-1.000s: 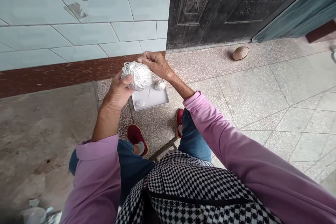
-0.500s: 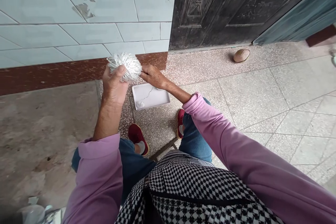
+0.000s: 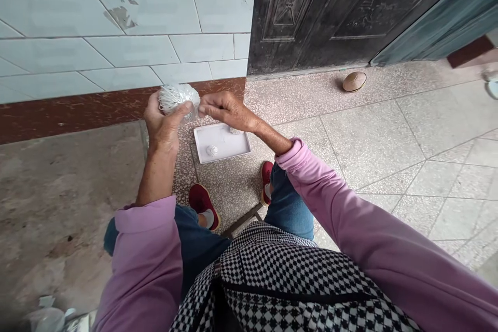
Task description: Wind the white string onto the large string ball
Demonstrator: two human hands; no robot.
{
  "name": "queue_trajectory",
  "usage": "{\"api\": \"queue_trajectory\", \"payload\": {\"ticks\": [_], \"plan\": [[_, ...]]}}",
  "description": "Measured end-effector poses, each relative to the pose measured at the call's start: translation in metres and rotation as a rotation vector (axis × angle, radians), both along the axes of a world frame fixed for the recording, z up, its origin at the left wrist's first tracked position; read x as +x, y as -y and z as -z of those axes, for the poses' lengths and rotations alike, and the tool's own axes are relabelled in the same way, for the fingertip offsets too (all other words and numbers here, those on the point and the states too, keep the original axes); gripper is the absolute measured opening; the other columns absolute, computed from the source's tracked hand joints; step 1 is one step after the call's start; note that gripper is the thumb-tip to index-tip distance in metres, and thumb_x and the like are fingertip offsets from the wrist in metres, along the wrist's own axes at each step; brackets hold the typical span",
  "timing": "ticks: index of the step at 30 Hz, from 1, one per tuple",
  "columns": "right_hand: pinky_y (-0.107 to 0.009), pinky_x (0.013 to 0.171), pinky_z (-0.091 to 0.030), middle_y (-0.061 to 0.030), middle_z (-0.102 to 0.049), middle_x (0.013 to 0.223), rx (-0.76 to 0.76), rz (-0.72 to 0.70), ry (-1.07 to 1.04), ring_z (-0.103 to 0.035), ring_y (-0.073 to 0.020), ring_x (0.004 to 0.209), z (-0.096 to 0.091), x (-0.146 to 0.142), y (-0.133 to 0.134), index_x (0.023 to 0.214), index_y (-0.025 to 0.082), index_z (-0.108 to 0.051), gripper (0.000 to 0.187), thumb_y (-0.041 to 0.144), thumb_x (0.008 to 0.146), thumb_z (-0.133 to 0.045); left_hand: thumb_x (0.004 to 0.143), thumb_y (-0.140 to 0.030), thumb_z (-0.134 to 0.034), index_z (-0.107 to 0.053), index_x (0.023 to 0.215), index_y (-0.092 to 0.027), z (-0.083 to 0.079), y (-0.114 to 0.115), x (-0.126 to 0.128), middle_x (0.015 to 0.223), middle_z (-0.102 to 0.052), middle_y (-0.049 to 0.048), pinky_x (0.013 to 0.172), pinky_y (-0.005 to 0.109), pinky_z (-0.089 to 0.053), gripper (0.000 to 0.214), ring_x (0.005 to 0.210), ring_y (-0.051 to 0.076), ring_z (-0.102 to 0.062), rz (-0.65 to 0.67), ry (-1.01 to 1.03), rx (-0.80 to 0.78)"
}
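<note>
My left hand (image 3: 165, 122) is wrapped round a thick bundle of shiny white string (image 3: 177, 97), its thumb pressing across the near side. Many loops fan out over the top of the fingers. Close against the bundle's right side, my right hand (image 3: 229, 110) is closed in a pinch with thin white strands at its fingertips. Below both hands a shallow white tray (image 3: 200, 148) lies on the floor. A small white ball (image 3: 212, 150) sits in its near left part, and another white ball (image 3: 234, 130) is partly hidden by my right wrist at the far edge.
A tiled wall (image 3: 128, 52) with a brown base stands ahead on the left, a dark carved door (image 3: 295, 15) to its right. A tan oval object (image 3: 354, 81) lies near the door. My red shoes (image 3: 201, 202) flank the tray's near side. Clear plastic (image 3: 46, 317) lies at lower left.
The bundle has turned and shifted slightly left and down in my left hand. My right hand has rolled over beside it. The small ball in the tray has moved slightly right and up.
</note>
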State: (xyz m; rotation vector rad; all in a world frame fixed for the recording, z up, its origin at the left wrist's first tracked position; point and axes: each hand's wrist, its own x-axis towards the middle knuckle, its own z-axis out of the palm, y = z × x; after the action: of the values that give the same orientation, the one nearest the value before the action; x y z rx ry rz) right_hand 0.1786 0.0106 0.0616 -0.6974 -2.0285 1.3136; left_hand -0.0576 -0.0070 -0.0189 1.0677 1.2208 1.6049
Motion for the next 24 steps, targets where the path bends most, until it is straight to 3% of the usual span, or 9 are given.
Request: {"api": "queue_trajectory", "payload": {"ticks": [3,6,10,15,19,24], "plan": [[-0.033,0.082,-0.049,0.0015,-0.058,0.086,-0.039,0.078,-0.098,-0.051,-0.0182,0.084,-0.005,0.009,-0.012,0.093,0.022,-0.069,0.059,0.064,0.133,-0.079,0.051,-0.060,-0.129,-0.079,0.127,-0.022,-0.008,0.009,0.017,0.123,-0.086,0.0082,0.121,0.056,-0.068,0.099,0.116,0.033,-0.078,-0.071,-0.009,-0.019],[-0.034,0.078,-0.048,0.0014,-0.053,0.084,-0.118,0.158,-0.133,-0.046,-0.0186,0.081,-0.009,0.017,-0.019,0.091,0.025,-0.062,0.062,0.071,0.130,-0.080,0.051,-0.059,-0.129,-0.084,0.124,-0.023,-0.016,0.017,0.027,0.122,-0.089,0.0089,0.125,0.059,-0.068,0.093,0.117,0.035,-0.080,0.084,0.001,-0.060],[-0.035,0.073,-0.045,0.0014,-0.051,0.081,-0.144,0.278,-0.107,-0.044,-0.0193,0.078,-0.007,0.023,-0.025,0.089,0.027,-0.061,0.065,0.076,0.125,-0.084,0.058,-0.057,-0.130,-0.090,0.127,-0.023,-0.025,0.025,0.029,0.127,-0.091,0.0130,0.119,0.055,-0.072,0.087,0.119,0.036,-0.084,0.250,0.102,-0.097],[-0.034,0.070,-0.041,0.0029,-0.049,0.077,-0.157,0.244,-0.116,-0.041,-0.0168,0.074,0.006,0.018,-0.031,0.087,0.028,-0.058,0.070,0.084,0.124,-0.077,0.069,-0.057,-0.131,-0.088,0.135,-0.021,-0.027,0.028,0.026,0.133,-0.091,0.0168,0.119,0.059,-0.076,0.087,0.122,0.038,-0.088,0.399,0.153,-0.071],[-0.030,0.071,-0.044,0.0043,-0.045,0.078,-0.158,0.249,-0.088,-0.041,-0.0167,0.077,0.010,0.014,-0.032,0.091,0.027,-0.056,0.065,0.075,0.130,-0.076,0.081,-0.056,-0.128,-0.084,0.143,-0.022,-0.022,0.025,0.023,0.134,-0.091,0.0169,0.128,0.067,-0.074,0.084,0.131,0.041,-0.090,0.471,0.160,-0.001],[-0.033,0.071,-0.047,0.0036,-0.043,0.078,-0.163,0.274,-0.067,-0.043,-0.0215,0.083,0.012,0.010,-0.034,0.087,0.031,-0.053,0.069,0.082,0.125,-0.081,0.079,-0.061,-0.128,-0.083,0.140,-0.025,-0.023,0.025,0.025,0.137,-0.092,0.0174,0.130,0.071,-0.074,0.084,0.148,0.047,-0.087,0.483,0.219,0.006]]}}
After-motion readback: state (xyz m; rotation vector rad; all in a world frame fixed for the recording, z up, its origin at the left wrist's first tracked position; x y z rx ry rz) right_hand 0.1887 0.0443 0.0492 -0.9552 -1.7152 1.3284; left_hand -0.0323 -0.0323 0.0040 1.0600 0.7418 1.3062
